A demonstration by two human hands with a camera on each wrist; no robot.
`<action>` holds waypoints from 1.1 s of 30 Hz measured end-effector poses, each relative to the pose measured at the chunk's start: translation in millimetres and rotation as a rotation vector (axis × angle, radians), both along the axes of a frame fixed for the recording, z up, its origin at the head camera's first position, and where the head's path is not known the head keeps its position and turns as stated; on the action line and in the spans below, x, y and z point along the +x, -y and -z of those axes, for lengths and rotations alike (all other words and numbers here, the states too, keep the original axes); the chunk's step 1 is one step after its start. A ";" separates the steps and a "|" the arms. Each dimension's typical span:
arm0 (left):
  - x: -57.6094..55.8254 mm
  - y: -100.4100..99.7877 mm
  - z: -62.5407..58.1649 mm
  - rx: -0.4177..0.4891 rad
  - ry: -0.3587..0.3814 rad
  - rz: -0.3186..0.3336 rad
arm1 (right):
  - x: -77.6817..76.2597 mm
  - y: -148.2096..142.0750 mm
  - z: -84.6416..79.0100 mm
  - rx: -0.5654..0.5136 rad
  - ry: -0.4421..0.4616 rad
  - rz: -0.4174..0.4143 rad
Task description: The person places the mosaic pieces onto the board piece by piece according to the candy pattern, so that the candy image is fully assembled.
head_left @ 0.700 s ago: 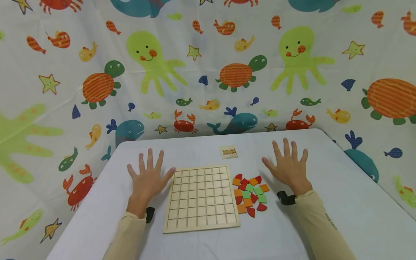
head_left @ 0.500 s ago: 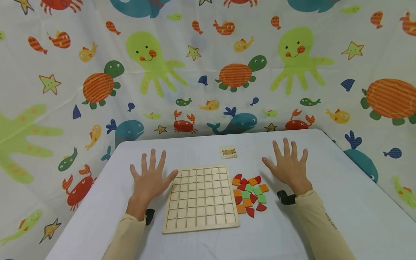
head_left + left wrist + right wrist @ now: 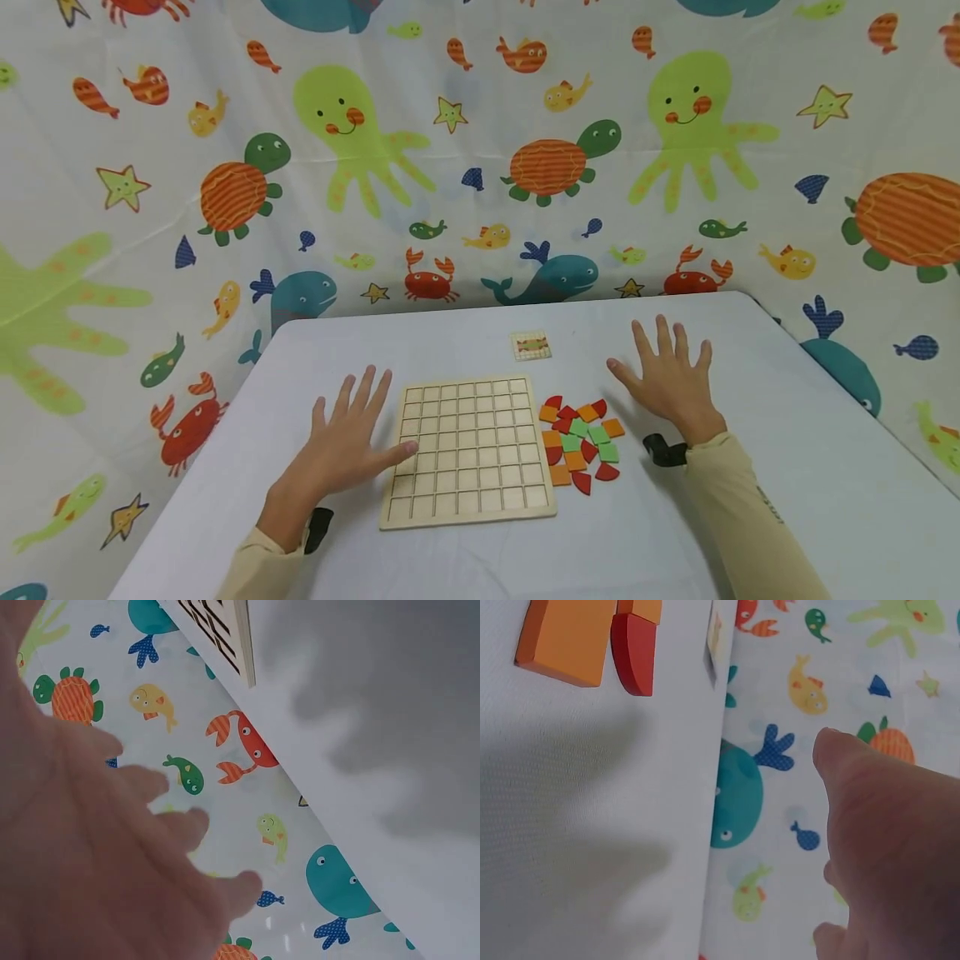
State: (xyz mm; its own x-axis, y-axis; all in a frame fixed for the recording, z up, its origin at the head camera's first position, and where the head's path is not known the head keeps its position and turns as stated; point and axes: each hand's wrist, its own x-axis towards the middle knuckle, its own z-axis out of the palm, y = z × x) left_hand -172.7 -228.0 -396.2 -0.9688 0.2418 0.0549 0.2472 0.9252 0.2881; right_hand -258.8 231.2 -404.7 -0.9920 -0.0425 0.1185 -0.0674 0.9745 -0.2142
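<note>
A pale wooden grid board (image 3: 477, 454) lies in the middle of the white table, its squares holding nothing. My left hand (image 3: 341, 450) hovers at its left side, fingers spread, with the thumb over the board's left edge in the head view. Against the board's right side lies a loose group of flat pieces: orange squares (image 3: 612, 427), green squares (image 3: 608, 452) and red quarter-circles (image 3: 607, 472). Right of them my right hand (image 3: 672, 387) is held above the table with its fingers spread and nothing in it. Behind the board lies a small pattern card (image 3: 531, 346).
The white table (image 3: 465, 567) has its far edge close to a hanging curtain (image 3: 450, 208) printed with sea animals. Each wrist wears a dark camera mount, seen as the left mount (image 3: 318, 529) and the right mount (image 3: 663, 451).
My left hand has moved nearer and tilted to the right, its thumb now farther over the board. The right hand keeps its place. The head view has shifted slightly.
</note>
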 end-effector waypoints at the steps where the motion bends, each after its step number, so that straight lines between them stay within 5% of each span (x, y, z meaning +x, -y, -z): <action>1: 2.6 0.6 0.9 0.002 0.016 0.012 | -0.2 0.0 0.1 -0.003 0.004 -0.002; 9: 15.4 -4.4 11.2 0.035 0.144 0.099 | -1.4 1.2 -0.8 -0.066 0.066 -0.067; 19: 19.5 -6.0 14.7 0.057 0.337 0.057 | -7.0 13.3 0.4 -0.250 0.153 -0.217; 33: 19.5 -4.8 20.0 0.022 0.356 0.080 | -11.2 40.3 6.7 -0.437 0.218 -0.414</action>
